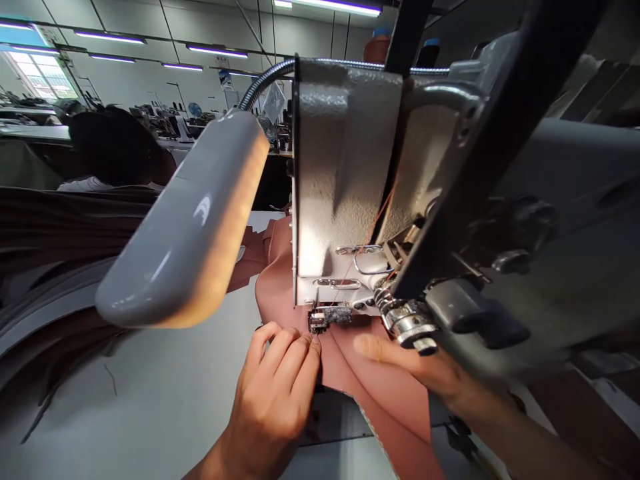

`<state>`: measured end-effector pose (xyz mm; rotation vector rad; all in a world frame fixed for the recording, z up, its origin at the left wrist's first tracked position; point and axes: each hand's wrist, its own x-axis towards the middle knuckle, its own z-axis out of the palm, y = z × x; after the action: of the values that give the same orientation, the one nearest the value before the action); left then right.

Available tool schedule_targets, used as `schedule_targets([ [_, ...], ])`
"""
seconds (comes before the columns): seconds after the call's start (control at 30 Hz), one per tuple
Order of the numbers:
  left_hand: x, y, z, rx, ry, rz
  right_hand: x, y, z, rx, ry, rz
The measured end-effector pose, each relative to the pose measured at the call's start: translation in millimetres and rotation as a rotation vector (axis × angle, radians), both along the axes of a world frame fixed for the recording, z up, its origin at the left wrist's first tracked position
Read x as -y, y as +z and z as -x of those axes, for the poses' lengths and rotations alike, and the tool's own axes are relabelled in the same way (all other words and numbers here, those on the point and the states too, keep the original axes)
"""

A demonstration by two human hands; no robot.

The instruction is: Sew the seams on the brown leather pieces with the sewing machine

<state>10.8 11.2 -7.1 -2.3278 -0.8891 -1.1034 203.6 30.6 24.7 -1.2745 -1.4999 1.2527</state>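
A salmon-brown piece of fabric or leather (370,387) lies under the presser foot (318,321) of a sewing machine (345,167). My left hand (277,383) is closed at its near left edge, fingers bent and pressed together, tips right beside the foot. Its thumb is hidden. My right hand (420,367) rests on the piece to the right of the foot, one digit stretched out toward it and slightly blurred. The machine's metal knob (413,327) covers part of that hand. Orange thread (367,237) runs down the machine head toward the needle area.
A lit lamp (185,227) on a flexible neck hangs left of the machine head. Dark brown pieces (65,233) are heaped on the white table (165,393). A black bar (495,147) crosses the right side. Another person (117,147) is beyond the table.
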Motion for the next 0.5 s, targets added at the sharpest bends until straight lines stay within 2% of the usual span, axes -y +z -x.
schedule_targets([
  [0.07, 2, 0.6, 2, -0.032, 0.001, 0.013, 12, -4.8, -7, 0.109, 0.073, 0.037],
  [0.13, 6, 0.4, 6, -0.047, -0.003, 0.043, 18, -7.9, -12, 0.109, 0.13, 0.058],
  [0.3, 13, -2.8, 13, -0.027, -0.056, 0.121, 10, -8.7, -13, -0.08, 0.127, 0.113],
  [0.5, 8, 1.3, 13, -0.049, -0.042, 0.122, -1, -14.0, -13, -0.258, 0.182, 0.158],
])
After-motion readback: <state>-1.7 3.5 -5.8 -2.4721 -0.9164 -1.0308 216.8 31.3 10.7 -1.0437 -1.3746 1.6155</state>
